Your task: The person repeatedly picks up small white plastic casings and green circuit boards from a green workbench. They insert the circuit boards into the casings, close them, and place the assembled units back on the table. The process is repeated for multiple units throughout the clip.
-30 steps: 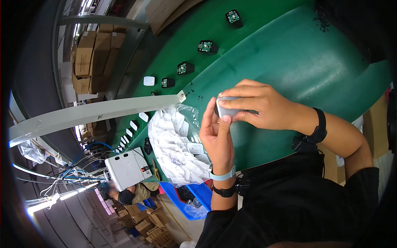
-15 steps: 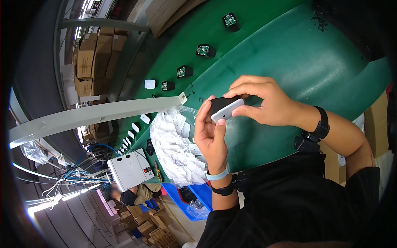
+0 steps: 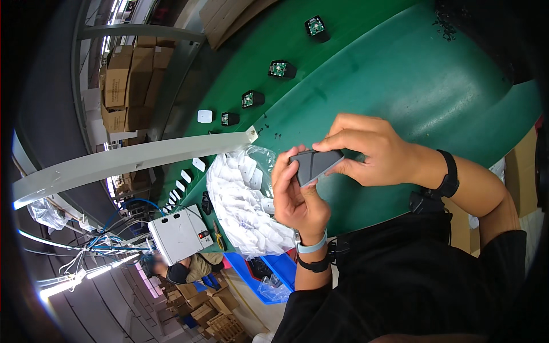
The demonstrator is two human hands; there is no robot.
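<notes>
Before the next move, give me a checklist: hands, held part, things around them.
1. Dark grey boxy plastic housing gripped by left hand and right hand: ok.
2. Its far side undamaged: cannot tell, turned away from view.
3. Clear plastic bag of flat white pieces beside the left hand: ok.
4. Open black boxy housings with green circuit boards clear of both hands: ok.
5. Slim yellow-handled tool clear of both hands: ok.

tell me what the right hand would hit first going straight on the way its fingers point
The dark box-shaped device, which the right hand touches; just past it, probably the left hand. Depth is hard to judge from one view.
</notes>
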